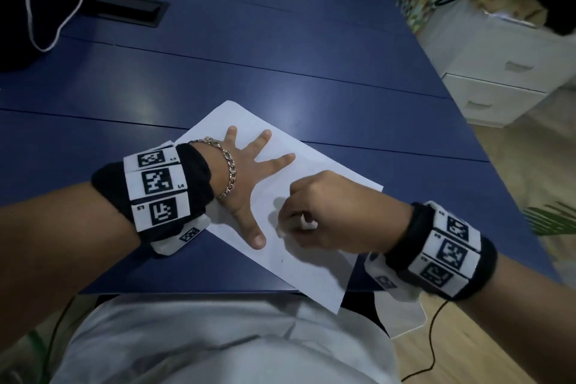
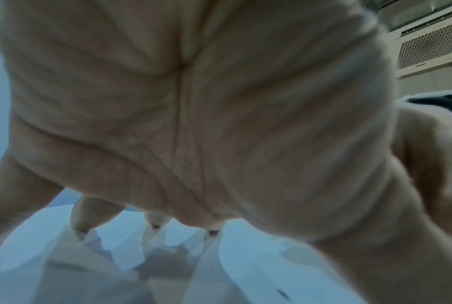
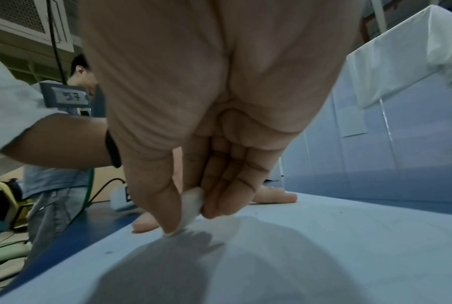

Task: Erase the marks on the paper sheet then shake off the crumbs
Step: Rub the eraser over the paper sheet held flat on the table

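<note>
A white paper sheet lies tilted on the blue table, one corner hanging over the near edge. My left hand lies flat on the sheet's left half with fingers spread, pressing it down. My right hand pinches a small white eraser between thumb and fingers, its tip touching the paper near the middle. A tiny dark mark shows on the sheet near my thumb. In the left wrist view the left hand's fingertips touch the paper.
A dark bag with a white cord sits at the table's far left beside a black cable slot. White drawers stand to the right of the table. Another person stands beyond the table's left side.
</note>
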`<action>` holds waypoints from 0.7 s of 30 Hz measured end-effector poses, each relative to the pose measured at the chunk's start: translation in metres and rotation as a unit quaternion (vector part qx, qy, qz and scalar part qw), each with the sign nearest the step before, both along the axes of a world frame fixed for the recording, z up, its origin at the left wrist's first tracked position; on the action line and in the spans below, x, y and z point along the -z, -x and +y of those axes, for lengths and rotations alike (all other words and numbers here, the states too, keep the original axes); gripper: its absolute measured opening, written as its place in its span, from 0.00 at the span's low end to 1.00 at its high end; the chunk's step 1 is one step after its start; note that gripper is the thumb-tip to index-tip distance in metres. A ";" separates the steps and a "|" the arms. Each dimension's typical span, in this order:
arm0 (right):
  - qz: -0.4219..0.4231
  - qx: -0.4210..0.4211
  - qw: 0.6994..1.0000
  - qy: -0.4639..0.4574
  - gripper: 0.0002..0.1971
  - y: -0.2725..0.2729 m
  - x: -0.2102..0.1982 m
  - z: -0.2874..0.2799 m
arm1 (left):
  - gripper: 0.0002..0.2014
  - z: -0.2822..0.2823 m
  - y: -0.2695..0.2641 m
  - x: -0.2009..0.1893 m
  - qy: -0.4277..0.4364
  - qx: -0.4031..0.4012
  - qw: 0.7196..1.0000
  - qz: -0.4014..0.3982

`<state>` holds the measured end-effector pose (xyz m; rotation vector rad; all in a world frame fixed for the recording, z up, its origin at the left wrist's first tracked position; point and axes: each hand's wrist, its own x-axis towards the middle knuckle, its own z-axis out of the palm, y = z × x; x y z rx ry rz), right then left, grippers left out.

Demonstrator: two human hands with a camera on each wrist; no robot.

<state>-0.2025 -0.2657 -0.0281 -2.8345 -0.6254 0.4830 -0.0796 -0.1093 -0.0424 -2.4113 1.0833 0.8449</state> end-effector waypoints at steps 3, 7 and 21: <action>-0.033 0.065 0.997 0.010 0.06 -0.012 0.000 -0.013 | 0.78 0.000 0.003 -0.004 0.001 -0.003 1.000 0.002; -0.034 0.059 0.998 0.011 0.07 0.003 0.008 -0.001 | 0.79 0.002 0.000 -0.002 0.004 -0.010 1.000 0.010; -0.011 0.050 0.998 0.039 0.06 -0.006 -0.002 0.005 | 0.78 -0.001 0.003 -0.005 0.000 -0.006 1.000 0.006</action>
